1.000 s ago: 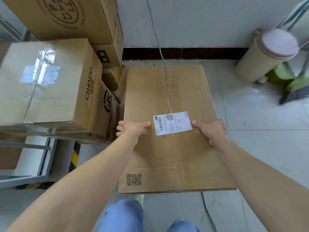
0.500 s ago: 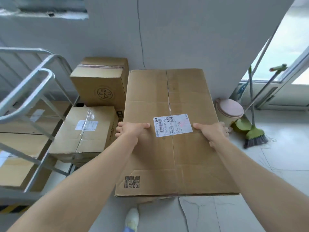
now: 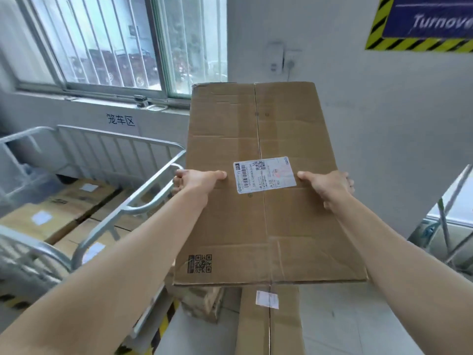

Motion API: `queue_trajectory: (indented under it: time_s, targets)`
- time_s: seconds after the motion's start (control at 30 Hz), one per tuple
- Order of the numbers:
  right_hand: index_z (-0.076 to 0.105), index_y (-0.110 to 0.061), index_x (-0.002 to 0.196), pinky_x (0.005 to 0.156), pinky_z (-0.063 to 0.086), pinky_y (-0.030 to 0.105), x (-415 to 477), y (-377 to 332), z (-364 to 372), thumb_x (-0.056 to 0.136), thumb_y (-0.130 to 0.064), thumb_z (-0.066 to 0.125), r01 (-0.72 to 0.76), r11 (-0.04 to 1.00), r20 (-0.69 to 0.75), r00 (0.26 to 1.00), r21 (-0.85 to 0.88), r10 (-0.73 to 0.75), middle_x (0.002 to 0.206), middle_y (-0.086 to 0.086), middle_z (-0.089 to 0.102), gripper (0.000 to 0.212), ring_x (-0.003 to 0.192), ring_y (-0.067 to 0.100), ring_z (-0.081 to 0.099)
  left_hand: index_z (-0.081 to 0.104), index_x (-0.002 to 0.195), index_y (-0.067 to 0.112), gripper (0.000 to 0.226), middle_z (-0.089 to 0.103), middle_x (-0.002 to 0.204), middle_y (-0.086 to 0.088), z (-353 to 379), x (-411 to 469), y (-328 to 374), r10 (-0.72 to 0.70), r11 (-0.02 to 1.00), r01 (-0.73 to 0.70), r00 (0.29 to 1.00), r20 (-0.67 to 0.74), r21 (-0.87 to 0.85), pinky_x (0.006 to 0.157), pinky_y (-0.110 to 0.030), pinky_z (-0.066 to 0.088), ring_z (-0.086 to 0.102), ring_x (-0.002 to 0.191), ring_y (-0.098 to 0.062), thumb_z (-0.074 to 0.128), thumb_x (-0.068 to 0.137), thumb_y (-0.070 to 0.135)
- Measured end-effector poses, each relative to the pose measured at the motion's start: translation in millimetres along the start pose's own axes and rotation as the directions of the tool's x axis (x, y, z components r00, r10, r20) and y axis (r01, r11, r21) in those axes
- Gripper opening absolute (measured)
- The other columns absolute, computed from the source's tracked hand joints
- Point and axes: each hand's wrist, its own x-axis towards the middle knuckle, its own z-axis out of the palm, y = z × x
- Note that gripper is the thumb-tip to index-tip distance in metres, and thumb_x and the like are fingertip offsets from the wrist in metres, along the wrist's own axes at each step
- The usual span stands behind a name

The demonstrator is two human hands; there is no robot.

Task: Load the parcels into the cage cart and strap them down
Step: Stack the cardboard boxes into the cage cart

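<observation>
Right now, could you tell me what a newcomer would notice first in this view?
The eye lands first on the large cardboard box in the middle, gripped at its sides by the left hand and right hand, a white shipping label between the thumbs. To the left stands the metal cage cart with parcels lying inside; a striped sign hangs top right.

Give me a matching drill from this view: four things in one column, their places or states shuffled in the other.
Things:
1. carried box
2. shipping label
3. cage cart
4. blue sign

Places or states:
A. upper right, with a yellow-black striped border
B. gripped by the left hand and right hand
C. at the left, with parcels lying inside
D. stuck on the carried box's top face

Pairs: 1-B, 2-D, 3-C, 4-A
</observation>
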Motion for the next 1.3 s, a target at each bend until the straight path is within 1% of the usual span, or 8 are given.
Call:
queue_trajectory:
  time_s: [0.1, 0.37, 0.53, 0.67, 0.77, 0.97, 1.2, 1.3]
  targets:
    - [0.024, 0.0, 0.146, 0.112, 0.026, 0.048, -15, -51, 32, 0.064, -0.059, 0.077, 0.08, 0.996, 0.033, 0.996, 0.029, -0.081, 0.147, 0.019, 0.03, 0.114, 0.137, 0.033, 0.029, -0.004, 0.148, -0.001, 0.127, 0.009, 0.156, -0.011, -54, 23, 14, 0.026, 0.999, -0.027, 0.999, -0.037, -0.026, 0.113, -0.042, 0.025, 0.018, 0.141, -0.03, 0.081, 0.067, 0.046]
    - [0.047, -0.003, 0.133, 0.106, 0.037, 0.045, -56, -167, 158, 0.049, -0.065, 0.079, 0.193, 0.971, 0.143, 0.967, 0.14, -0.212, 0.136, 0.014, 0.046, 0.109, 0.127, 0.03, 0.042, -0.011, 0.148, -0.001, 0.127, 0.003, 0.157, -0.013, -185, 113, 20, -0.002, 0.995, -0.014, 0.986, -0.168, -0.094, 0.115, -0.046, 0.021, 0.013, 0.143, -0.033, 0.08, 0.07, 0.043]
    - [0.053, -0.011, 0.123, 0.093, 0.051, 0.043, -67, -231, 241, 0.02, -0.072, 0.074, 0.23, 0.956, 0.213, 0.94, 0.183, -0.267, 0.123, 0.008, 0.056, 0.121, 0.114, 0.026, 0.054, 0.01, 0.146, 0.001, 0.112, 0.022, 0.149, -0.011, -252, 164, 6, -0.045, 0.987, 0.001, 0.963, -0.267, -0.163, 0.111, -0.042, 0.029, 0.024, 0.138, -0.029, 0.081, 0.069, 0.04]
    - [0.049, -0.011, 0.125, 0.095, 0.049, 0.045, -95, -275, 287, 0.027, -0.071, 0.077, 0.284, 0.943, 0.258, 0.911, 0.172, -0.321, 0.127, 0.008, 0.053, 0.118, 0.116, 0.027, 0.053, 0.021, 0.141, 0.003, 0.106, 0.03, 0.141, -0.009, -294, 205, -9, -0.098, 0.975, 0.024, 0.938, -0.333, -0.219, 0.11, -0.04, 0.03, 0.028, 0.133, -0.027, 0.083, 0.065, 0.042]
    - [0.037, -0.006, 0.133, 0.105, 0.037, 0.051, -105, -301, 323, 0.052, -0.062, 0.08, 0.319, 0.94, 0.288, 0.895, 0.122, -0.341, 0.137, 0.013, 0.041, 0.108, 0.127, 0.03, 0.043, 0.014, 0.146, 0.002, 0.11, 0.024, 0.148, -0.01, -315, 235, -16, -0.124, 0.963, 0.029, 0.929, -0.349, -0.267, 0.11, -0.036, 0.03, 0.027, 0.137, -0.025, 0.082, 0.068, 0.039]
    - [0.034, -0.002, 0.135, 0.11, 0.03, 0.049, -99, -347, 410, 0.058, -0.057, 0.081, 0.387, 0.917, 0.367, 0.843, 0.094, -0.393, 0.139, 0.017, 0.037, 0.105, 0.131, 0.032, 0.035, 0.005, 0.149, 0.0, 0.117, 0.017, 0.154, -0.012, -345, 306, -34, -0.2, 0.953, 0.077, 0.887, -0.417, -0.294, 0.112, -0.036, 0.027, 0.025, 0.14, -0.025, 0.082, 0.069, 0.036]
    - [0.029, 0.0, 0.14, 0.112, 0.028, 0.05, -80, -414, 513, 0.062, -0.058, 0.079, 0.446, 0.893, 0.499, 0.762, 0.06, -0.413, 0.143, 0.019, 0.034, 0.109, 0.134, 0.033, 0.033, 0.027, 0.145, 0.004, 0.133, 0.031, 0.149, -0.014, -371, 404, -38, -0.334, 0.908, 0.144, 0.815, -0.473, -0.393, 0.107, -0.043, 0.036, 0.038, 0.133, -0.029, 0.086, 0.033, 0.045]
    - [0.028, -0.001, 0.14, 0.113, 0.026, 0.049, -75, -439, 554, 0.064, -0.06, 0.078, 0.469, 0.882, 0.541, 0.731, 0.044, -0.416, 0.145, 0.019, 0.032, 0.109, 0.135, 0.033, 0.031, 0.015, 0.146, 0.0, 0.119, 0.022, 0.153, -0.016, -380, 438, -44, -0.35, 0.912, 0.156, 0.779, -0.52, -0.38, 0.112, -0.041, 0.029, 0.029, 0.138, -0.028, 0.086, 0.058, 0.037]
